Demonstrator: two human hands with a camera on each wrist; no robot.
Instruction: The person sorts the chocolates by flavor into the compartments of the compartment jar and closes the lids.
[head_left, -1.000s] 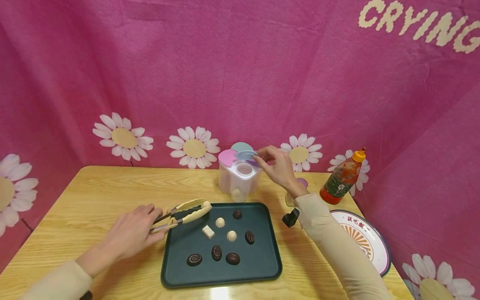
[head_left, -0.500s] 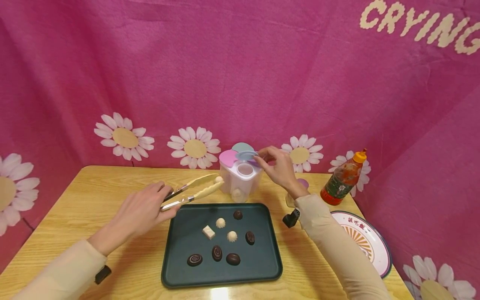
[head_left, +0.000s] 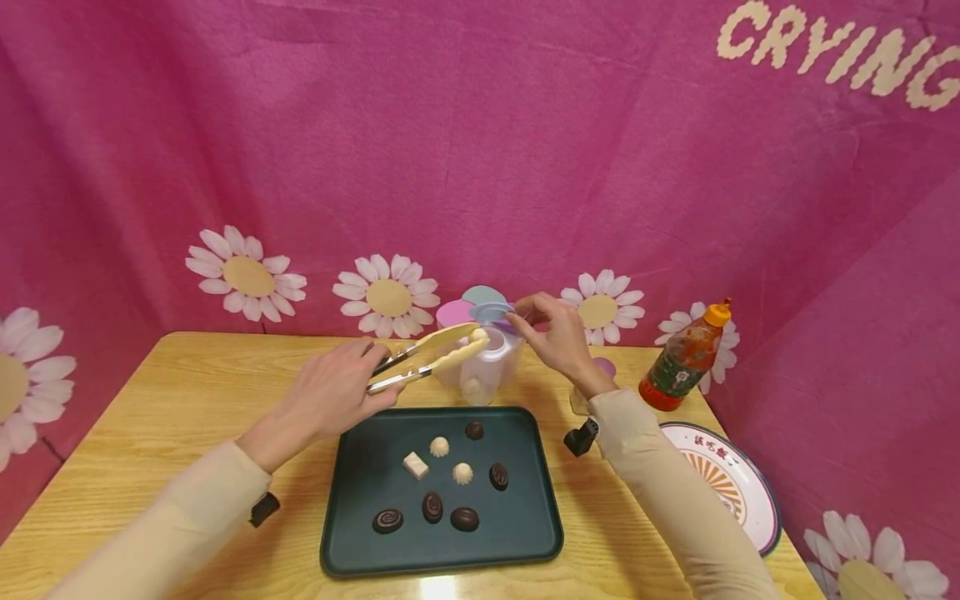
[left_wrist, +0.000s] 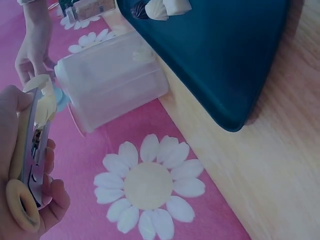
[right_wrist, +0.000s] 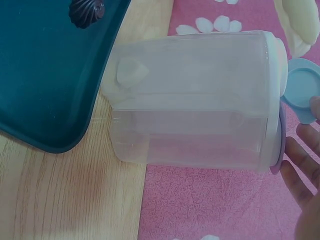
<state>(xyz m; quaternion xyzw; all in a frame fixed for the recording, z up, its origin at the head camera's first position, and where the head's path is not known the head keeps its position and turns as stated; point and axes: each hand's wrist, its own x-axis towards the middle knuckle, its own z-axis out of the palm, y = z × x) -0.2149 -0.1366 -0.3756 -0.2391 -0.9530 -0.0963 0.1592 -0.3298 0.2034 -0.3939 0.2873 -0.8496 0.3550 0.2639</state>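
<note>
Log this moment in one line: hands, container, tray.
left hand: grips tongs, white piece at tips | right hand: holds blue lid raised | container: another white piece inside | tray: eight pieces

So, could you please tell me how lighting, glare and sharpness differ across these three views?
Head: bright and mostly sharp, with white glare on the table just below the tray; left wrist: dimmer, bluish, the tongs washed out at their pale tips; right wrist: likewise bluish, the pale piece hazy through the cloudy container.

The tongs (head_left: 456, 357) partly hide the container (head_left: 489, 373), the right arm (head_left: 652, 467) seemingly a jar (head_left: 578, 402).
</note>
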